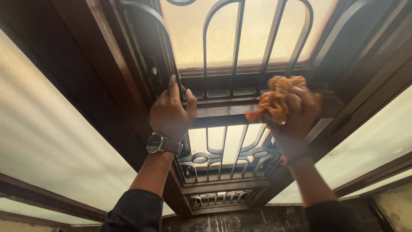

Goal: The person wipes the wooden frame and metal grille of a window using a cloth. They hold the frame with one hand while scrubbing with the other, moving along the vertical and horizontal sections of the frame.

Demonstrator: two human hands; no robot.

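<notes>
Dark brown wooden window frame (107, 81) carries curved dark metal grille (234, 47) before frosted cream glass (253, 25). Horizontal wooden crossbar (223, 109) spans middle. Left hand (171, 112) grips grille bar at crossbar; right hand (296, 114) presses crumpled orange cloth (277, 99) against crossbar. Dark stone sill (240, 221) below.

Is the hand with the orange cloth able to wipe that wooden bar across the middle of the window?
Probably yes. The right hand holds the orange cloth bunched right against the wooden crossbar, with nothing between them. The left hand grips the metal grille further along, out of its way.
</notes>
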